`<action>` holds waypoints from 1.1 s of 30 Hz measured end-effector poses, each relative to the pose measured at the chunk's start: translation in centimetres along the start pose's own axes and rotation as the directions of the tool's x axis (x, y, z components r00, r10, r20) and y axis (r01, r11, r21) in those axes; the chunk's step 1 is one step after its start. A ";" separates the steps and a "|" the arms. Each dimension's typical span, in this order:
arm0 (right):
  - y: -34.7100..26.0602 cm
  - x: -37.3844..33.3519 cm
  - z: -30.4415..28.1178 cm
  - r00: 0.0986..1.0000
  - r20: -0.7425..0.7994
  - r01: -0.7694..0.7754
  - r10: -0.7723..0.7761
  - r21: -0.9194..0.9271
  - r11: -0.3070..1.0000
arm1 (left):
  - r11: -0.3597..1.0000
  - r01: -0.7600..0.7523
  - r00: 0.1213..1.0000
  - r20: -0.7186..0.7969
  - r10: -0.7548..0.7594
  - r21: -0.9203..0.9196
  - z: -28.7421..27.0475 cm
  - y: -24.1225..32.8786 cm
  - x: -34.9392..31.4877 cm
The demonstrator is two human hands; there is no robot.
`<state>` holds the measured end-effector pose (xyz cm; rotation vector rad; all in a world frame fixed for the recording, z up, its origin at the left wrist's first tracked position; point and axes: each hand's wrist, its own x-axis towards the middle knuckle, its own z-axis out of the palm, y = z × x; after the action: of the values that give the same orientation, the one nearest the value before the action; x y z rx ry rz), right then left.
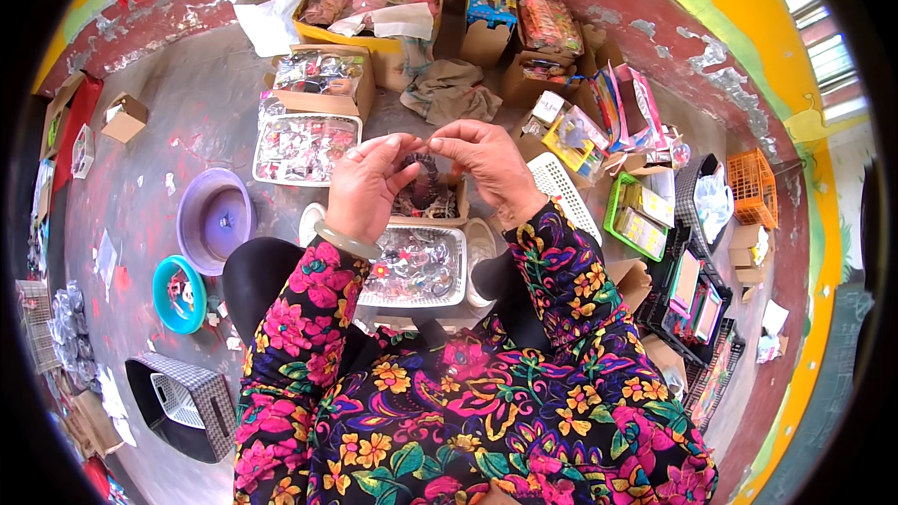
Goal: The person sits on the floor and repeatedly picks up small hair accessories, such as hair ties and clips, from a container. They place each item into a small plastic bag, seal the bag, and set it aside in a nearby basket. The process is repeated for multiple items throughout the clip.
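My left hand [367, 189], with a pale bangle [348, 241] on its wrist, is raised in front of me, thumb and fingertips pinched together. Close beside it, my right hand [488, 168] pinches in the same way. The fingertips of both almost meet; whatever is between them is too small to make out. Under the hands stands a small cardboard box [423, 221] of dark items, partly hidden by them. Nearer to me, between my knees, a white plastic basket [412, 303] holds many small, clear-wrapped pieces.
Another white basket [307, 183] of packaged pieces sits ahead on the left, before an open carton [367, 93]. A purple basin [245, 224] and a teal basin [166, 323] stand at left. Green [617, 224] and black crates [687, 348] line the right side.
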<state>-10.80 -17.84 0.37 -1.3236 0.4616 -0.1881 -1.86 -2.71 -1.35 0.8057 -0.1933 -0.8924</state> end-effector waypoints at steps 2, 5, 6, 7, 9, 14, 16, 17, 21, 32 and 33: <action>0.1 0.0 -0.2 1.000 -0.008 -0.010 0.010 0.008 1.000 | 1.000 0.013 1.000 0.000 -0.013 0.006 -0.1 -0.1 0.0; 0.3 -0.2 -0.6 1.000 -0.020 -0.017 0.018 0.031 0.999 | 1.000 0.026 1.000 -0.001 -0.026 0.017 -0.1 -0.2 0.1; 0.4 -0.2 -0.7 1.000 -0.024 -0.018 0.019 0.041 0.999 | 0.999 0.031 1.000 -0.002 -0.031 0.026 -0.1 -0.3 0.1; 0.3 -0.3 -0.7 0.999 -0.025 -0.019 0.021 0.048 0.999 | 0.999 0.034 0.999 -0.004 -0.034 0.037 0.0 -0.3 0.1; 0.0 -0.5 -0.8 0.999 -0.027 -0.021 0.023 0.064 0.998 | 0.999 0.012 1.000 0.008 -0.012 0.037 -0.3 -0.7 0.3; 0.2 -0.5 -1.1 1.000 -0.015 0.024 -0.023 0.046 0.999 | 0.999 -0.001 1.000 0.030 0.000 0.054 -0.3 -0.9 0.4; 0.1 -0.6 -1.1 0.999 0.002 0.046 -0.046 0.010 0.999 | 0.998 0.011 1.000 0.020 -0.012 0.063 -0.5 -1.0 0.5; -0.3 -0.8 -1.0 0.999 0.010 0.043 -0.043 -0.018 0.999 | 0.998 0.013 1.000 0.027 -0.015 0.068 -0.5 -1.0 0.5; -0.4 -0.8 -1.3 0.999 0.031 0.035 -0.033 -0.049 0.998 | 0.997 0.013 0.998 0.054 -0.017 0.070 -0.5 -0.8 0.5; -0.2 -0.5 -1.5 1.000 0.015 0.025 -0.026 0.066 0.997 | 0.984 0.065 0.998 -0.016 -0.064 0.166 0.3 0.0 0.3; -0.2 -0.5 -1.5 1.000 0.016 0.023 -0.025 0.071 0.997 | 0.985 0.068 0.998 -0.015 -0.067 0.158 0.1 -0.1 0.4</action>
<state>-11.84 -19.01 0.45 -1.2610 0.4211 -0.2113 -1.74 -3.06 -1.47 0.9687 -0.2321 -0.9454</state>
